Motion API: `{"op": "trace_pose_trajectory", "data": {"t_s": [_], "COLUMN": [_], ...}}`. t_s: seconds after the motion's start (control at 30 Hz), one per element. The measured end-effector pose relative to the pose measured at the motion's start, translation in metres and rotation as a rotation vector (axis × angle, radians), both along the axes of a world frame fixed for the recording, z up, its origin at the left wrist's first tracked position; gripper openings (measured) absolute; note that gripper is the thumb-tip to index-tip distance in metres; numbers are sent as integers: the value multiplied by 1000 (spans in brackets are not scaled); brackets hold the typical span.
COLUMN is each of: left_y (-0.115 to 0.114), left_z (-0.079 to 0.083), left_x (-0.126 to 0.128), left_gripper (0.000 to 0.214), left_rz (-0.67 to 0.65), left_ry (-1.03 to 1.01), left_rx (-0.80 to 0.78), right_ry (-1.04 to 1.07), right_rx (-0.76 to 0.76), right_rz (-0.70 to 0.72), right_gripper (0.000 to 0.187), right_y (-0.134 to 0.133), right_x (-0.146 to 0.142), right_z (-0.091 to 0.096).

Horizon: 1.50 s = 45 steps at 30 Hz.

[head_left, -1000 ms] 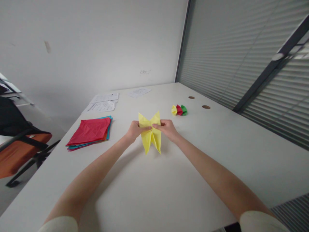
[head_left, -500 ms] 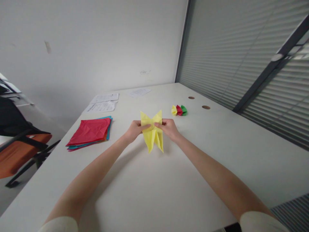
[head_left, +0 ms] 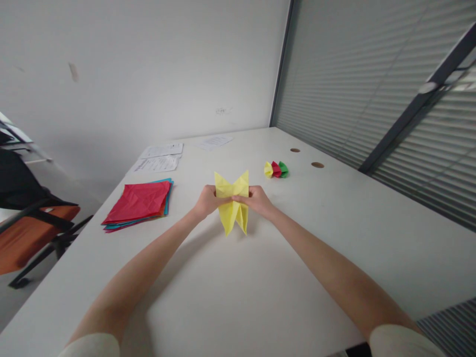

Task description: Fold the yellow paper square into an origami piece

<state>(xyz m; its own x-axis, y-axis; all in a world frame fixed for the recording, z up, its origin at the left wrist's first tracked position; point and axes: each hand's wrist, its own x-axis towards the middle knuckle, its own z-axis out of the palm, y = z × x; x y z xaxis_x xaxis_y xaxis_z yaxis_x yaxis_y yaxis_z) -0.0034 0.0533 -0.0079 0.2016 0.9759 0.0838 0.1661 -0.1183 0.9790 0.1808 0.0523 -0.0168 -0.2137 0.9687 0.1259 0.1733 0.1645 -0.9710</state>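
Note:
A partly folded yellow paper is held just above the white table, with two points up and two points down. My left hand pinches its waist from the left. My right hand pinches it from the right, and the fingertips meet at the middle of the paper. Both hands are closed on the paper.
A stack of coloured sheets with a red one on top lies to the left. Three small folded pieces, yellow, red and green, sit behind the hands. Printed white papers lie at the far edge. An orange chair stands at left.
The yellow paper shifted slightly right and tilted, then came back toward the centre. My fingertips have pressed closer together at its waist.

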Motion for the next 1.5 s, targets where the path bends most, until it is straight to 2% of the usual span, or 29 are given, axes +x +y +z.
{"op": "trace_pose_trajectory", "data": {"t_s": [0.3,0.63,0.77,0.93,1.1,1.3,1.5], "left_y": [-2,1,2,2,1,-1,1], "left_z": [5,-1,-2,-2,1,5,1], "left_x": [-3,-2,-2,-3,-5,-5,-5], "left_gripper": [41,36,36,42,41,41,41], "left_rz": [-146,-91,-68,-108,-177,-152,-180], "left_ry": [-116,8,26,-33,-55,-67,-201], "left_rx": [-65,-31,-12,-16,-37,-63,-104], "right_ry": [9,-80,-111,-86,-53,0,64], "right_rx": [-4,19,33,26,-5,-2,-16], "right_rz": [-24,-42,-3,57,37,54,67], "right_gripper": [45,45,44,43,42,41,41], "right_y": [2,-2,-3,1,2,2,3], "right_x": [5,2,3,6,8,8,8], "right_z": [1,5,5,1,1,0,-1]}}
